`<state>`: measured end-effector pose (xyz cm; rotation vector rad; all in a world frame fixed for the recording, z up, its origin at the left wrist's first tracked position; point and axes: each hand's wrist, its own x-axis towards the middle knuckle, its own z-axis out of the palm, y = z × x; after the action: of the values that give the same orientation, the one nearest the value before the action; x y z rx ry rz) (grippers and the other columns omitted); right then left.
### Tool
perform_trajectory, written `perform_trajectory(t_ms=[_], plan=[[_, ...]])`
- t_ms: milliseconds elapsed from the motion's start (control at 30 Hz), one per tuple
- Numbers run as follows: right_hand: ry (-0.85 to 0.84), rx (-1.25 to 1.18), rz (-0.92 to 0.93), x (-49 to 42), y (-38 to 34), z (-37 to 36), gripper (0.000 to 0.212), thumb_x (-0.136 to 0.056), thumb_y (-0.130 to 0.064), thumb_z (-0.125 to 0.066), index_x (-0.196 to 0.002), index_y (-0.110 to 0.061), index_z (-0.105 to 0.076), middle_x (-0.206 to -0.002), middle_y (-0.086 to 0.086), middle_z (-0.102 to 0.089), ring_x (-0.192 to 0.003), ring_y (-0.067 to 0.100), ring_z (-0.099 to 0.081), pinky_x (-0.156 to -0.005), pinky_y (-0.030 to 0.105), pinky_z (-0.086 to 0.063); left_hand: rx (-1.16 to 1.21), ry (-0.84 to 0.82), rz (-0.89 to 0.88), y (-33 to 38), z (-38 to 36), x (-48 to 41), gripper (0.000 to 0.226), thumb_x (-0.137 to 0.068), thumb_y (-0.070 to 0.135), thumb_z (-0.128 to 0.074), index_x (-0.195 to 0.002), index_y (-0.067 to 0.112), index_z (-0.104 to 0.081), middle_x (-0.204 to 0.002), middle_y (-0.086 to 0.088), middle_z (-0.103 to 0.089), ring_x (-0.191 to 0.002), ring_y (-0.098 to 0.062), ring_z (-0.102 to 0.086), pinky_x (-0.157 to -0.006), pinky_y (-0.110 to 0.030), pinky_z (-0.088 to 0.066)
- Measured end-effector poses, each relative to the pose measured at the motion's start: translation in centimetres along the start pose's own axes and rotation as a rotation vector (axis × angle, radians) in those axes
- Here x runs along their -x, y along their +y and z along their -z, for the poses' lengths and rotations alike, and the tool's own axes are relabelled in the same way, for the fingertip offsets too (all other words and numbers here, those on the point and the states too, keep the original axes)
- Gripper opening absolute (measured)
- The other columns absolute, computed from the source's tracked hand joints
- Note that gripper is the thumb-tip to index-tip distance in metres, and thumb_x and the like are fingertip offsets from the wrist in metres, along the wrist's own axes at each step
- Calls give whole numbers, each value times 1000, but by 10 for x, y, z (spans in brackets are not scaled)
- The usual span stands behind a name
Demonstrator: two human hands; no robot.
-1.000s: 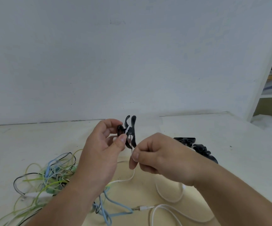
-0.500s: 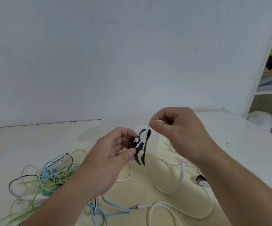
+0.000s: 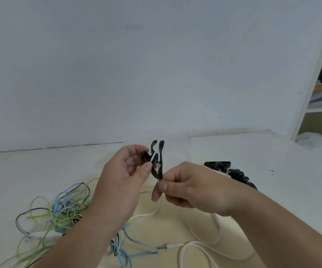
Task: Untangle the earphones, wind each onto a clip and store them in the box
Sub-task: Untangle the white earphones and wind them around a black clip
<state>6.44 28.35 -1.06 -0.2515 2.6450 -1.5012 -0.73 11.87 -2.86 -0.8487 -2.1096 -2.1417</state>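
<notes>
Since half a second ago the right hand (image 3: 191, 190) has dropped from above the clip (image 3: 157, 159) to just under it, and the clip has swung so that its forked end points up instead of down.

At 9 o'clock from the hands I see the tangle (image 3: 59, 211) of green, blue and black-and-white leads lying on the table (image 3: 262, 161), partly hidden by the left forearm. That forearm comes in from 7 o'clock. The left hand (image 3: 125, 182) is raised off the table, palm turned toward 3 o'clock, with thumb and curled fingers pinching the clip by its left side.

The clip is black, held in the air between the two hands, with its long axis running 12 to 6. Two prongs stand at 12 o'clock, and its lower tip nearly meets the right thumb. A few white turns cross its middle.

The cable (image 3: 148, 214) leaves the clip's lower end and passes straight into the right hand. That hand sits at the clip's 5 o'clock, thumb and forefinger pinching the cable, other fingers curled under, forearm entering from 4 o'clock. Below the hands the cable loops over the table and ends in the plug (image 3: 163, 247) at 6 o'clock.

Behind the right wrist, at 3 o'clock from the clip, spare clips (image 3: 235, 174) lie on the table.
</notes>
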Motion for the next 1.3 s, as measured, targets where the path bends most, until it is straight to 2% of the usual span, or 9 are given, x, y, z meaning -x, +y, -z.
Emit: perform_trajectory(t_ms=[133,267,433,600,733,900,1033,1133,1300], plan=[[-44,-42,-2,5,-2,7,30,-103,-23,-53,-92,-5,-75,-55,0,-43,-51,16,-30,-50,25,-25,6,-5,-1,1,-1,0,24,-94,-3,-59,-106,17,-62,-101,-9,-73,-92,-24,-73,-89,-43,-59],[-94,-32,20,7,-5,10,29,-103,-20,-52,-90,-5,-74,-56,4,-39,-53,18,-28,-51,27,-24,-52,-19,-23,1,-3,2,27,-94,-3,-58,-105,21,-62,-97,1,-73,-88,-19,-73,-85,-39,-60],[-168,-43,-13,8,-4,9,30,-104,-17,-48,-92,0,-71,-56,6,-35,-50,17,-26,-50,27,-22,68,22,71,-3,-4,2,20,-96,0,-57,-107,16,-63,-95,-6,-74,-92,-29,-72,-82,-42,-60],[-168,-36,2,9,-9,6,31,-104,-18,-49,-89,0,-71,-54,5,-35,-50,16,-26,-48,24,-23,-132,-42,-49,-3,-4,5,29,-93,1,-60,-104,27,-62,-92,8,-72,-86,-12,-70,-82,-28,-55],[-22,-102,-9,9,-11,13,33,-101,-17,-53,-72,-7,-66,-47,-4,-37,-46,13,-25,-46,24,-20,-193,-86,-107,2,-1,6,31,-95,-3,-55,-105,26,-60,-92,5,-72,-84,-10,-71,-78,-15,-52],[135,-244,36,9,-11,21,31,-98,-14,-53,-70,-5,-64,-46,-4,-31,-43,10,-22,-43,20,-20,-333,-136,-169,1,3,6,33,-94,5,-61,-102,38,-61,-93,6,-71,-87,-18,-69,-82,-38,-56],[244,-262,100,7,-9,22,23,-83,-24,-57,-69,-9,-69,-47,-4,-34,-45,12,-25,-46,22,-20,-292,-210,-131,3,0,7,30,-89,11,-62,-104,38,-63,-95,0,-71,-88,-21,-71,-89,-53,-54],[396,-206,114,7,-8,24,21,-78,-26,-61,-65,-12,-70,-48,-5,-37,-47,12,-27,-47,22,-23,-245,-233,-101,4,2,6,27,-84,19,-59,-101,39,-63,-96,0,-70,-88,-20,-72,-91,-50,-55],[645,-79,91,8,-7,27,22,-88,-20,-73,-70,-9,-66,-42,-16,-37,-40,4,-31,-43,13,-27,-189,-339,-42,3,4,4,38,-92,-1,-63,-96,36,-66,-98,-4,-70,-86,-21,-72,-88,-38,-56]])
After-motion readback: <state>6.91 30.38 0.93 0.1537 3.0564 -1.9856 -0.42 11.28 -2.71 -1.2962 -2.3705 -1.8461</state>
